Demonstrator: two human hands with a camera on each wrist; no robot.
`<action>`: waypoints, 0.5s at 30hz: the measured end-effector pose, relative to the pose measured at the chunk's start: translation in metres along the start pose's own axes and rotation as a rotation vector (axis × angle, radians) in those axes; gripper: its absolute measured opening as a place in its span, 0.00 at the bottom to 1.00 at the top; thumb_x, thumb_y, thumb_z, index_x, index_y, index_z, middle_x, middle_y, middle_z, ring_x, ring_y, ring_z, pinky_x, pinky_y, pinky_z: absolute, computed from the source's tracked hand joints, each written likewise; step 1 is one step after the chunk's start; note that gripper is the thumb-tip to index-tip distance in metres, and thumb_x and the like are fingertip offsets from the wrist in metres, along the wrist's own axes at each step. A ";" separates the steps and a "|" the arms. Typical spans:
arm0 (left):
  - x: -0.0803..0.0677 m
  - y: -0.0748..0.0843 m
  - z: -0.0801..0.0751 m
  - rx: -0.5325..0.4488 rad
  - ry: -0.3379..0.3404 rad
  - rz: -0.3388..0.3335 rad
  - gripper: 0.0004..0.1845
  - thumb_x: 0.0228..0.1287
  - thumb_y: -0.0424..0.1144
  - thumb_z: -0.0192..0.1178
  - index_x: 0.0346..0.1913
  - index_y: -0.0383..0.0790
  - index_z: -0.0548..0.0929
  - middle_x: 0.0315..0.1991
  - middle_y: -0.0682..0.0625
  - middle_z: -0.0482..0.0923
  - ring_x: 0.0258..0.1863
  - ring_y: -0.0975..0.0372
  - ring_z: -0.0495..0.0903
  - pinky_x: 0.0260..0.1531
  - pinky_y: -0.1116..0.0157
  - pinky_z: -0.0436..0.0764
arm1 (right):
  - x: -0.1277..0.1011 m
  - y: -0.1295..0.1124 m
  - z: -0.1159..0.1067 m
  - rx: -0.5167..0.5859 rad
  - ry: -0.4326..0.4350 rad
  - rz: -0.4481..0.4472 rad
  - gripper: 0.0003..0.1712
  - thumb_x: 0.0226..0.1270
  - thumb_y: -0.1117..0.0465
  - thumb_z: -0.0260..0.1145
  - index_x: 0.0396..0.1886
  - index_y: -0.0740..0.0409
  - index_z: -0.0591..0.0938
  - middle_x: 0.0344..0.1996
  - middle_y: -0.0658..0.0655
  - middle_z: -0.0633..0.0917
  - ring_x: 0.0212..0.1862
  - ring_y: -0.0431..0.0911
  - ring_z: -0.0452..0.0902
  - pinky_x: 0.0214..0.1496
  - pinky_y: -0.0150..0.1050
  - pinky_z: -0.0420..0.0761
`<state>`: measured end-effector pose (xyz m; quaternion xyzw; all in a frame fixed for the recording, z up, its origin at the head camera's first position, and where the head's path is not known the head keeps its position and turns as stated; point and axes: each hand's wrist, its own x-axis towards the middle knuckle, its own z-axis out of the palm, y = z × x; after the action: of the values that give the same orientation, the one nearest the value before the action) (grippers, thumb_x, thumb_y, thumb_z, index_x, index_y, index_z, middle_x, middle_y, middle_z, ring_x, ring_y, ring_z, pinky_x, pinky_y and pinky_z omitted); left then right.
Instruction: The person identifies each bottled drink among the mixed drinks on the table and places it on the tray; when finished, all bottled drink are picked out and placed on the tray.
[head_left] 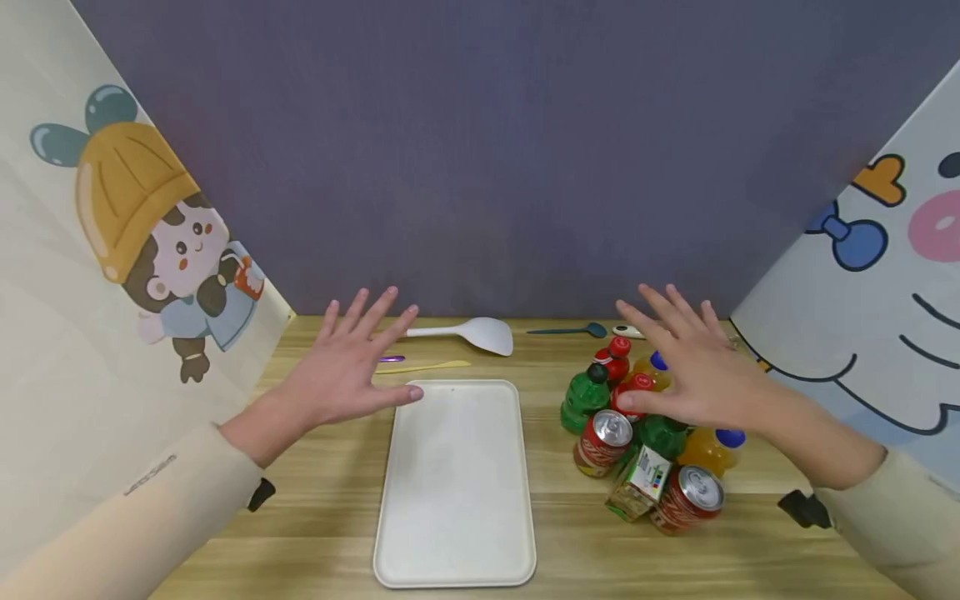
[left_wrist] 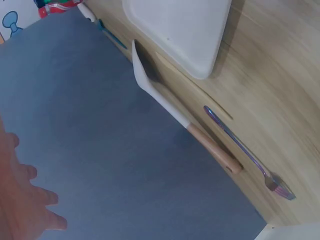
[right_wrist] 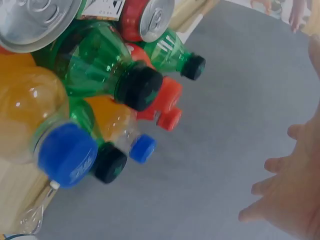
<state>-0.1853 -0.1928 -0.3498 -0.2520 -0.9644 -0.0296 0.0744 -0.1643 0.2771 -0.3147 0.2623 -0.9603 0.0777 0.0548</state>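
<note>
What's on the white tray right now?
Nothing shows on the tray: its surface is bare in the head view. The left hand hovers spread by its far-left corner. The bottles and cans stand beside it, partly hidden by the right hand.

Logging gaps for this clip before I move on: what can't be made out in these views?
- Bottles: in the head view the right hand covers the middle of the cluster, so no full count.
- Carton: print too small to read.
- Purple utensil: mostly behind the left hand in the head view.
- Left wrist view: hand cut off by the edge, blurred.
</note>
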 end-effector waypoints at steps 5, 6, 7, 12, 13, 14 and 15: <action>-0.005 -0.004 0.000 -0.034 0.048 -0.006 0.56 0.58 0.82 0.50 0.83 0.64 0.42 0.85 0.50 0.35 0.82 0.43 0.43 0.78 0.32 0.44 | -0.010 0.013 -0.007 0.078 0.005 0.024 0.65 0.57 0.35 0.75 0.85 0.40 0.46 0.84 0.61 0.44 0.82 0.68 0.33 0.76 0.79 0.30; -0.006 -0.005 0.000 -0.044 0.055 -0.008 0.56 0.58 0.81 0.51 0.83 0.63 0.42 0.85 0.49 0.36 0.82 0.43 0.45 0.78 0.33 0.46 | -0.012 0.016 -0.008 0.097 0.006 0.030 0.65 0.57 0.37 0.76 0.85 0.39 0.46 0.84 0.61 0.44 0.82 0.69 0.34 0.75 0.80 0.32; -0.008 -0.006 0.001 -0.054 0.064 -0.010 0.56 0.59 0.80 0.52 0.84 0.62 0.43 0.85 0.48 0.37 0.82 0.44 0.47 0.78 0.34 0.48 | -0.014 0.019 -0.009 0.110 0.007 0.040 0.66 0.57 0.38 0.77 0.85 0.39 0.46 0.84 0.61 0.44 0.81 0.70 0.35 0.74 0.82 0.37; -0.017 -0.013 0.009 -0.136 0.110 -0.037 0.54 0.62 0.73 0.57 0.84 0.55 0.49 0.83 0.42 0.48 0.75 0.41 0.62 0.73 0.34 0.63 | -0.028 0.035 -0.010 0.177 0.033 0.080 0.67 0.56 0.44 0.79 0.85 0.39 0.46 0.83 0.61 0.45 0.75 0.77 0.52 0.57 0.88 0.62; -0.019 -0.014 0.012 -0.152 0.121 -0.045 0.53 0.62 0.72 0.58 0.83 0.54 0.50 0.82 0.41 0.51 0.73 0.39 0.65 0.71 0.34 0.66 | -0.031 0.038 -0.010 0.190 0.045 0.083 0.67 0.55 0.46 0.80 0.85 0.39 0.46 0.83 0.62 0.46 0.74 0.78 0.55 0.54 0.88 0.64; -0.022 -0.015 0.015 -0.172 0.128 -0.056 0.53 0.63 0.71 0.59 0.83 0.53 0.51 0.81 0.39 0.53 0.72 0.38 0.67 0.68 0.33 0.69 | -0.034 0.042 -0.009 0.212 0.056 0.088 0.66 0.55 0.47 0.80 0.85 0.39 0.47 0.83 0.62 0.47 0.72 0.79 0.57 0.53 0.88 0.64; -0.024 -0.016 0.018 -0.194 0.132 -0.068 0.52 0.63 0.69 0.60 0.83 0.53 0.51 0.80 0.38 0.55 0.70 0.37 0.69 0.66 0.33 0.71 | -0.038 0.045 -0.008 0.238 0.067 0.093 0.66 0.55 0.49 0.80 0.85 0.39 0.47 0.83 0.62 0.47 0.72 0.79 0.57 0.54 0.88 0.64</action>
<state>-0.1748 -0.2161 -0.3715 -0.2227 -0.9580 -0.1420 0.1120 -0.1543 0.3354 -0.3183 0.2192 -0.9531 0.2024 0.0517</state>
